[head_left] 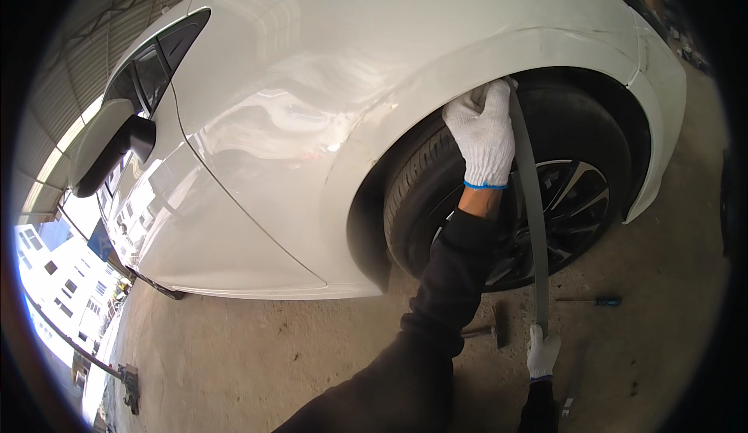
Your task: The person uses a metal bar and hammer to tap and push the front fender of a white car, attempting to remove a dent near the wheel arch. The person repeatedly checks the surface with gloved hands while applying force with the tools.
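A white car's front fender fills the view, scuffed and dented above the wheel arch. Under the arch is the black front wheel with dark and silver spokes. My left hand, in a white knit glove, is closed at the arch's lip, its fingertips partly hidden. Beside its thumb runs the upper end of a long, flat grey metal bar, which slants down in front of the wheel. Lower right, my right hand, also gloved, grips the bar's lower end.
On the dusty concrete floor lie a hammer and a blue-handled screwdriver, near the wheel. The car's side mirror juts out at the left. A dark metal device stands on the floor at lower left.
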`<state>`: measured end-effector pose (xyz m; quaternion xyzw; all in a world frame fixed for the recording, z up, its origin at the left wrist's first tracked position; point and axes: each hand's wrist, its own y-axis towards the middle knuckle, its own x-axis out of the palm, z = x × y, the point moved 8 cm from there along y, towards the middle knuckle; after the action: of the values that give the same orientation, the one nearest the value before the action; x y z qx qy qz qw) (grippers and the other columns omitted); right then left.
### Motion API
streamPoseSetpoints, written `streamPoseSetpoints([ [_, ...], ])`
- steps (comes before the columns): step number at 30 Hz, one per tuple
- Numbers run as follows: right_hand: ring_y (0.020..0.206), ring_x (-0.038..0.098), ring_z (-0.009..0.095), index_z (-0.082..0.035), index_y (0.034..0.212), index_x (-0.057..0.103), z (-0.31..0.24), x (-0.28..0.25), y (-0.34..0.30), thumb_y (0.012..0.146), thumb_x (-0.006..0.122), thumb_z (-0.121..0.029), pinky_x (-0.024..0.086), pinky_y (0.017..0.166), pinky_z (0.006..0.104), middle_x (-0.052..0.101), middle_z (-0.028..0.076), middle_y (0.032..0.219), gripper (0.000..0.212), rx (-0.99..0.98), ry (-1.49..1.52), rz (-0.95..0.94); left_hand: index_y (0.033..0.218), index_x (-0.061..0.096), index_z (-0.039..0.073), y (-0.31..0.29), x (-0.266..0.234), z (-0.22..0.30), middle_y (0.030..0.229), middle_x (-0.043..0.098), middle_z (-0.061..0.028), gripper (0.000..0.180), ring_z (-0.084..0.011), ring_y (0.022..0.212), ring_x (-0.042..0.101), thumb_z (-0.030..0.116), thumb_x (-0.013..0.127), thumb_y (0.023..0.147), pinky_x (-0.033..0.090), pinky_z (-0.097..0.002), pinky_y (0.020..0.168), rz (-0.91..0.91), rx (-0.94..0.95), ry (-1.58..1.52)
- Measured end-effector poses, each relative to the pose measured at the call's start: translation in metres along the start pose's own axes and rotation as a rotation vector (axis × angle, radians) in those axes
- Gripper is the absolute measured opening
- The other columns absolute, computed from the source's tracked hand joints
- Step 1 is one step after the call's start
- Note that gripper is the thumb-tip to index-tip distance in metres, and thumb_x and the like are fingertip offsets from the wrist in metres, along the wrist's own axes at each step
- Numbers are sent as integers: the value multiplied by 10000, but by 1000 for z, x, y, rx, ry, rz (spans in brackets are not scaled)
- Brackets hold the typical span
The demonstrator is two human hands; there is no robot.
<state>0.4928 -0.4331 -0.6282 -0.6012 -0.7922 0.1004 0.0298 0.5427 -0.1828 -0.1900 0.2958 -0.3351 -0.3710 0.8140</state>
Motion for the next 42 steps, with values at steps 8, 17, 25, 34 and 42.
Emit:
streamPoseSetpoints([
  [8,484,469,84,24,655,565,27,9,39,924,701,-256,336,455,325,514,15,554,411,-28,154,-18,1084,641,-87,-6,-8,2,965,696,-154,259,-199,864,661,-89,554,841,521,-294,812,41,70,-86],
  [17,526,535,96,68,711,618,39,29,59,924,701,-269,392,479,335,579,30,590,407,-156,42,11,1106,669,-78,-7,-20,-2,1002,696,-163,274,-267,942,656,-24,586,850,527,-383,906,17,96,-70],
  [25,454,420,86,7,609,534,21,26,36,921,718,-298,339,460,309,505,-2,532,473,34,220,-106,1158,638,-93,-4,-8,5,1046,693,-134,326,-188,955,644,-53,543,849,505,-303,880,-51,47,-20],
  [34,419,415,76,-56,606,517,7,60,-29,970,692,-336,278,411,282,469,-9,517,491,174,238,-169,1279,559,-82,-8,19,10,1137,654,-156,448,-211,1027,625,-28,586,835,500,-328,910,-200,-53,135],
  [42,488,444,55,-42,670,572,7,85,-23,960,688,-294,323,459,267,495,-18,559,402,215,404,-154,1330,509,-90,-8,12,6,1224,624,-190,530,-235,1090,629,-113,587,807,515,-304,862,-278,-62,84],
])
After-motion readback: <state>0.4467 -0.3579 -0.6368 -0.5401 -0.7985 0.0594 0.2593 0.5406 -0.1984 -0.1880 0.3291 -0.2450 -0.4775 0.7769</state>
